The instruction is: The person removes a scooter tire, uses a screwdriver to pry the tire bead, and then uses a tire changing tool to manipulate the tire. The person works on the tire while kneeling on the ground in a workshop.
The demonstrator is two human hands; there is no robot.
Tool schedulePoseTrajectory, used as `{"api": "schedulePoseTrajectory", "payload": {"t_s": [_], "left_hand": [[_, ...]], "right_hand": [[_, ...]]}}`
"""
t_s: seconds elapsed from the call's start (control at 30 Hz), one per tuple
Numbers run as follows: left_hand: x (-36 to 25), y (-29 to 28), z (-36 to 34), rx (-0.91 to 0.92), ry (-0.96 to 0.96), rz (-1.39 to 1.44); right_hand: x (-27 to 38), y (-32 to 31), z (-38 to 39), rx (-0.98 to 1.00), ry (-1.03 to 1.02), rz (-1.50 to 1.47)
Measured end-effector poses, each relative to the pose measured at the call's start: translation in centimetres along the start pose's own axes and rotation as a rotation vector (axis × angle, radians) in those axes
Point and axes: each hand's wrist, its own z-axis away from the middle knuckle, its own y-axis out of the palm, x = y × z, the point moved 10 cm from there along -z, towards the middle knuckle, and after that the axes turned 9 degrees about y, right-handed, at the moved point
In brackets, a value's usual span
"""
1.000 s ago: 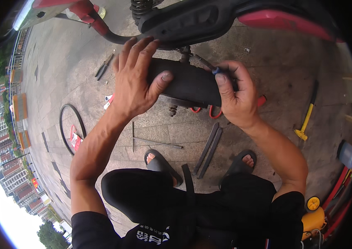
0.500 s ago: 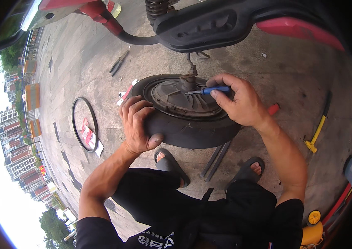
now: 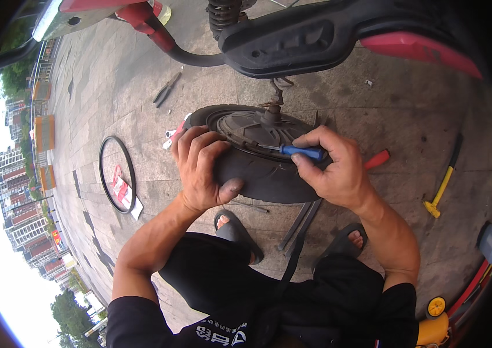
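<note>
A scooter wheel point(image 3: 257, 178) with a black tire and a grey hub point(image 3: 251, 129) stands tilted in front of me, its axle and cable rising from the hub. My left hand point(image 3: 204, 168) is closed over the left side of the tire, fingers on top near the rim and thumb on the tread. In my right hand point(image 3: 339, 165) is a blue-handled screwdriver point(image 3: 305, 153), pinched between thumb and fingers. Its thin shaft points left along the near edge of the rim; where exactly the tip touches I cannot tell.
The scooter's black swingarm point(image 3: 292, 43) hangs above the wheel. On the paving lie pliers point(image 3: 167, 90), a black rubber ring point(image 3: 102, 174), a yellow hammer point(image 3: 444, 188), a red handle point(image 3: 377, 159) and dark bars point(image 3: 299, 223). A yellow tool point(image 3: 434, 330) sits at lower right.
My right hand and the screwdriver have come nearer to me, from the hub to the rim's near edge. The wheel has tipped, and my left hand has shifted slightly right with it.
</note>
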Motion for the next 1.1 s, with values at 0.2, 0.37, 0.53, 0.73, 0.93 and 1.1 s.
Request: {"api": "schedulePoseTrajectory", "payload": {"t_s": [0.2,0.37,0.53,0.73,0.93,1.1], "left_hand": [[0.0,0.0,0.0,0.018,-0.009,0.009],[-0.5,0.3,-0.2,0.094,0.012,-0.009],[-0.8,0.2,-1.6,0.162,0.007,-0.073],[-1.2,1.1,-4.1,0.285,0.096,-0.072],[-0.9,2.2,-5.7,0.374,0.155,0.121],[-0.2,2.6,-7.3,0.394,0.172,0.223]], "right_hand": [[0.1,0.2,0.0,-0.014,0.022,0.054],[2.7,1.0,0.5,-0.007,-0.225,0.161],[3.3,1.3,0.4,0.055,-0.295,0.196],[1.3,0.7,-1.3,0.036,-0.136,0.147],[0.9,-0.2,-2.2,-0.037,-0.173,0.095],[-0.7,-0.2,-3.1,-0.038,-0.026,0.056]]}}
